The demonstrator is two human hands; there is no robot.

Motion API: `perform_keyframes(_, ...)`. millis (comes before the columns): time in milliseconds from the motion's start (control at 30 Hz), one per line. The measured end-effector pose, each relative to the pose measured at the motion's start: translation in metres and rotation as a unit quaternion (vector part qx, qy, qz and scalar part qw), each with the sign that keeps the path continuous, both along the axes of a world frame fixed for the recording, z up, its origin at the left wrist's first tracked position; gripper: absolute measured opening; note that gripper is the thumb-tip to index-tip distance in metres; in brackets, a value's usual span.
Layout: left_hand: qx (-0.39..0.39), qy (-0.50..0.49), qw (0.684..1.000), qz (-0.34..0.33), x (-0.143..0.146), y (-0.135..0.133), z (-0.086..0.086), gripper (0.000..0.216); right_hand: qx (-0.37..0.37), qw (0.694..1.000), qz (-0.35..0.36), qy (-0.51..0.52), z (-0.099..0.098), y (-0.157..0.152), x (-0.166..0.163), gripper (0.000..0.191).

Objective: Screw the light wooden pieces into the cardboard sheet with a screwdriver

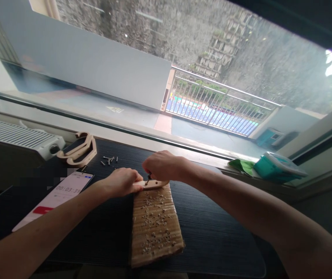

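A pale wooden piece (pixel 155 183) with drilled holes and a curved right end lies across the far end of a corrugated cardboard slab (pixel 155 217). My left hand (pixel 126 181) pinches the left part of this piece and presses it on the cardboard. Closed above it, my right hand (pixel 160 162) grips a thin dark-tipped tool (pixel 148 178), its point at one hole. The fist hides the rest of the tool. The cardboard surface is pitted with many small torn holes. Several metal screws (pixel 109 159) lie loose beyond my left hand.
Curved wooden pieces (pixel 80 151) stand at the table's far left. A phone showing a timer (pixel 59 195) lies beside my left forearm on the black table (pixel 212 236). A radiator (pixel 17 133) is at left; a teal box (pixel 279 169) and green cloth (pixel 243 166) sit by the window.
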State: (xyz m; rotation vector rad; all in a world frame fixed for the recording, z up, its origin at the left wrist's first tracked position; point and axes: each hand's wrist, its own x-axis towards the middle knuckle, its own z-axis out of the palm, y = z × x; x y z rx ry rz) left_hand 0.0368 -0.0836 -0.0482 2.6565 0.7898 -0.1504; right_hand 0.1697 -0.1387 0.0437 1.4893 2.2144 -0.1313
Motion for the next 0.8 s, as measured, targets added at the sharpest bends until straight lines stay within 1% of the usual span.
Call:
perform_keyframes(67, 0.002, -0.007, 1.000, 0.003, 0.000, 0.001, -0.003, 0.032, 0.003, 0.999, 0.030, 0.015, -0.003, -0.002, -0.002, 0.025)
perform_keyframes(100, 0.002, -0.010, 1.000, 0.004, 0.000, 0.002, -0.004, 0.032, 0.003, 0.999, 0.035, 0.021, -0.006, -0.003, -0.002, 0.024)
perform_keyframes(167, 0.001, -0.013, 1.000, 0.003, 0.000, 0.003, -0.006, 0.031, 0.006, 0.999, 0.015, 0.027, -0.013, -0.001, 0.000, 0.024)
perform_keyframes(233, -0.002, -0.012, 1.000, -0.002, 0.000, 0.004, -0.007, 0.030, 0.008, 0.999, -0.025, 0.020, -0.018, 0.003, 0.002, 0.027)
perform_keyframes(300, -0.003, -0.007, 1.000, -0.005, -0.001, 0.004, -0.006, 0.029, 0.009, 0.999, -0.053, 0.010, -0.017, 0.006, 0.004, 0.033)
perform_keyframes(367, -0.002, -0.006, 1.000, -0.001, -0.001, 0.003, -0.006, 0.029, 0.003, 0.998, -0.059, 0.003, -0.012, 0.007, 0.003, 0.034)
perform_keyframes(433, 0.000, -0.012, 1.000, 0.002, -0.001, 0.003, -0.006, 0.030, -0.012, 0.999, -0.047, -0.002, -0.004, 0.005, 0.001, 0.035)
perform_keyframes(533, 0.002, -0.018, 1.000, -0.004, -0.002, 0.003, -0.006, 0.032, -0.026, 1.000, 0.000, -0.007, 0.004, 0.001, -0.003, 0.032)
perform_keyframes(600, 0.001, -0.017, 1.000, -0.005, -0.002, 0.003, -0.007, 0.032, -0.017, 0.999, 0.029, -0.003, 0.003, -0.001, -0.004, 0.028)
perform_keyframes(667, 0.002, -0.014, 1.000, -0.003, -0.002, 0.003, -0.007, 0.033, -0.004, 0.999, 0.042, 0.004, -0.002, -0.002, -0.005, 0.026)
perform_keyframes(733, 0.005, -0.012, 1.000, -0.002, -0.001, 0.003, -0.007, 0.033, 0.007, 1.000, 0.027, 0.012, -0.008, -0.001, -0.004, 0.025)
perform_keyframes(800, 0.006, -0.009, 1.000, -0.005, -0.001, 0.002, -0.006, 0.032, 0.014, 1.000, -0.005, 0.013, -0.012, 0.002, -0.003, 0.024)
